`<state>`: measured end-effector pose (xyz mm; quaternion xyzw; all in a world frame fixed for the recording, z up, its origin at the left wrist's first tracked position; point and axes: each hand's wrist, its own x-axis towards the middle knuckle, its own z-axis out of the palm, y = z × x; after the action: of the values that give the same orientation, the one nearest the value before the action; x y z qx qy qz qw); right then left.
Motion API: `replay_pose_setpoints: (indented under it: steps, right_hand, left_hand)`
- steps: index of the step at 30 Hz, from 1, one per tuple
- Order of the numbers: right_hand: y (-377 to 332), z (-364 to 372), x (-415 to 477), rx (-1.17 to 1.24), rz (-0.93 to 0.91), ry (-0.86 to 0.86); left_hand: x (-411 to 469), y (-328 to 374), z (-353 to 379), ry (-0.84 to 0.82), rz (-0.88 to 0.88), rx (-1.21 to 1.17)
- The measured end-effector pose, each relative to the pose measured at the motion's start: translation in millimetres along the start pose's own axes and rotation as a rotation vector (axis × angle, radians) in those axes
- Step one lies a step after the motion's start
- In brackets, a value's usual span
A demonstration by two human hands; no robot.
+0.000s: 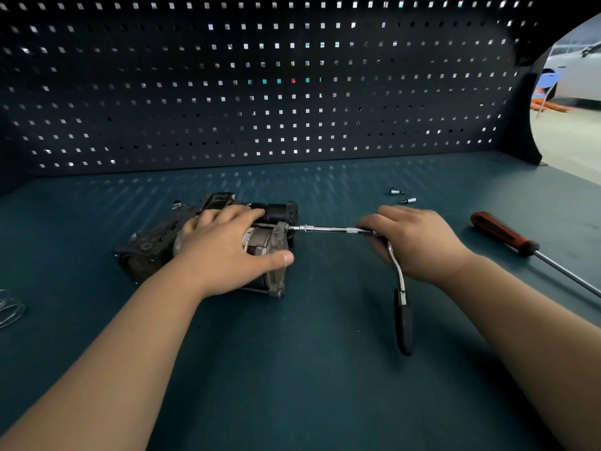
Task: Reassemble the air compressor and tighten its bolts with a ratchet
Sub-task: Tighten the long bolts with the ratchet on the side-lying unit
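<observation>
The air compressor (153,245), dark and grimy with a grey metal end cap, lies on its side left of centre on the teal bench. My left hand (227,249) presses down on its motor end, thumb against the end cap. A ratchet (401,288) with a chrome extension bar (328,229) reaches horizontally into a bolt on the end cap. My right hand (413,242) grips the ratchet's head where the bar joins it. The black handle hangs toward me.
Two small silver bits or bolts (401,196) lie behind my right hand. A red-handled screwdriver (507,234) rests at the right, its shaft running toward the bench edge. A coil of wire (9,309) sits at the far left. A dark pegboard (260,86) walls the back.
</observation>
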<state>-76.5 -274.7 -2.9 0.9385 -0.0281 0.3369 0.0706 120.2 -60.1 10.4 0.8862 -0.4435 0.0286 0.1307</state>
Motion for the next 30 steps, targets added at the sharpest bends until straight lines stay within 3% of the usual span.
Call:
replay_pose_setpoints:
  steps: [3,7,11,14,18,20,25,30]
  right_hand:
    - [-3.7,2.2,-2.5,0.045,-0.001,-0.040]
    - [-6.0,0.1,-2.5,0.299,0.252,-0.133]
    - [-2.6,-16.7,10.6,0.455,0.351,-0.373]
    - [-0.5,-24.1,14.0,0.646,0.417,-0.485]
    - [-3.2,-17.4,9.2,1.102,0.650,-0.506]
    - [-3.8,-13.7,8.0,1.221,0.708,-0.513]
    - [1.2,-10.2,6.6,1.115,0.660,-0.521]
    - [-2.8,-1.4,-10.1,0.559,0.394,-0.429]
  left_hand:
    - [0.5,3.2,0.8,0.021,-0.011,0.045]
    - [1.3,6.5,1.6,0.029,-0.029,0.059]
    - [3.3,8.6,-0.9,0.024,-0.041,0.035]
    - [2.9,7.5,-1.9,0.021,-0.042,0.030]
    - [-0.2,7.6,-0.3,0.030,-0.039,0.035]
    - [-0.7,7.8,0.0,0.039,-0.037,0.037]
    - [-0.6,6.9,1.4,0.068,-0.037,0.031]
    - [-4.5,6.6,6.9,0.154,-0.038,0.012]
